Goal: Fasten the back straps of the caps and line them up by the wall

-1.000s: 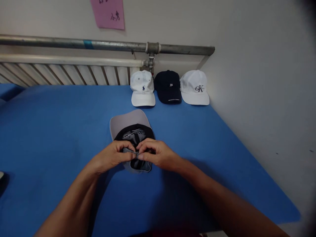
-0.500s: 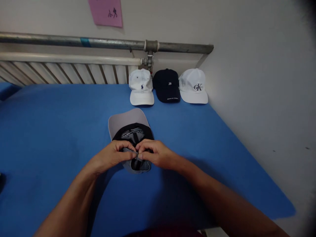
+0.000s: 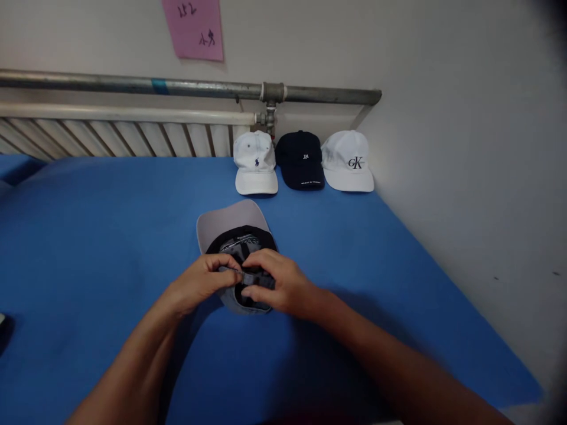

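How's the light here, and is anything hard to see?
Head view: dim light, no strong glare; soft shadows on the blue surface; the gray cap dark inside; brim lettering on the black cap too small to read; the upper right corner dark and blurred.

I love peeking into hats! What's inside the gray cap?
Inside the gray cap: a black band and whitish markings. The left hand and right hand cover part of the opening; what's behind them is hidden.

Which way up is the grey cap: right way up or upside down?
Upside down: the grey cap has its inside facing up, with the black inner band showing. The black cap behind shows its outside instead.
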### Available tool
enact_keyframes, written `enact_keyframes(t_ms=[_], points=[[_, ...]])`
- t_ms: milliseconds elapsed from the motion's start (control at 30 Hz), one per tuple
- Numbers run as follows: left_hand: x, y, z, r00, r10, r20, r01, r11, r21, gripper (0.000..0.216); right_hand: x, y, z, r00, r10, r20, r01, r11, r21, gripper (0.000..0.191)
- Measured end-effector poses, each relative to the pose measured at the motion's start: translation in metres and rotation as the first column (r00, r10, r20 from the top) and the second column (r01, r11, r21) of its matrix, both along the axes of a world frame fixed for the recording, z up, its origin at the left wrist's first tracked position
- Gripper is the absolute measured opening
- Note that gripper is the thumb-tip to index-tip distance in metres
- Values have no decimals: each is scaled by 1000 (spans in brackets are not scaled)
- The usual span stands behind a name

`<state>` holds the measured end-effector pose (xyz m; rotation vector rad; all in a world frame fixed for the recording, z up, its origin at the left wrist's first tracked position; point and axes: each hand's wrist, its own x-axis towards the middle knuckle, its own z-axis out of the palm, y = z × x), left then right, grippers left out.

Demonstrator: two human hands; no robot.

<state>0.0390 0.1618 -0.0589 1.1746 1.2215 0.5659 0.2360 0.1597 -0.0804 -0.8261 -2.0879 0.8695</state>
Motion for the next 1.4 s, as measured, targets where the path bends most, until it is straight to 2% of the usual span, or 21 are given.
enact_keyframes(t_ms=[67, 133, 233, 400, 500, 633, 867, 1100, 1267, 1400], points=[[0, 0, -1, 1000, -8, 7, 8, 1000, -1, 15, -1, -1, -3, 999, 15, 39, -20, 989, 147, 20], [0, 0, -2, 1000, -11, 8, 11, 1000, 4, 16, -2, -2, -6, 999, 3, 39, -11, 979, 205, 14], [-1, 0, -3, 999, -11, 30, 11, 1000, 25, 16, -3, -2, -9, 1000, -31, -2, 31, 976, 215, 12], [-2, 0, -4, 992, 60, 109, -75, 987, 139, 10, -3, -2, -11, 996, -78, -39, 86, 964, 250, 15], [-4, 0, -3, 997, -26, 72, 12, 981, 194, 7, -3, -3, -10, 997, -71, -38, 79, 962, 263, 15], [-4, -1, 1, 996, -89, 15, 86, 984, 155, 12, -3, -3, -7, 998, -54, -21, 58, 960, 273, 13], [-1, -1, 0, 993, -73, 97, 63, 993, 104, 7, -6, -4, -7, 999, -38, 17, 31, 951, 308, 13], [0, -3, 3, 997, -53, 54, 48, 995, 89, 8, -10, -6, -10, 995, -78, 63, 53, 941, 335, 10], [-8, -2, 7, 998, -44, 43, 39, 994, 99, 8, -11, -6, -10, 996, -93, -8, 91, 949, 303, 8], [-19, 0, 8, 993, -43, 107, 35, 996, 78, 12, -9, -5, -9, 995, -98, -16, 98, 955, 279, 8]])
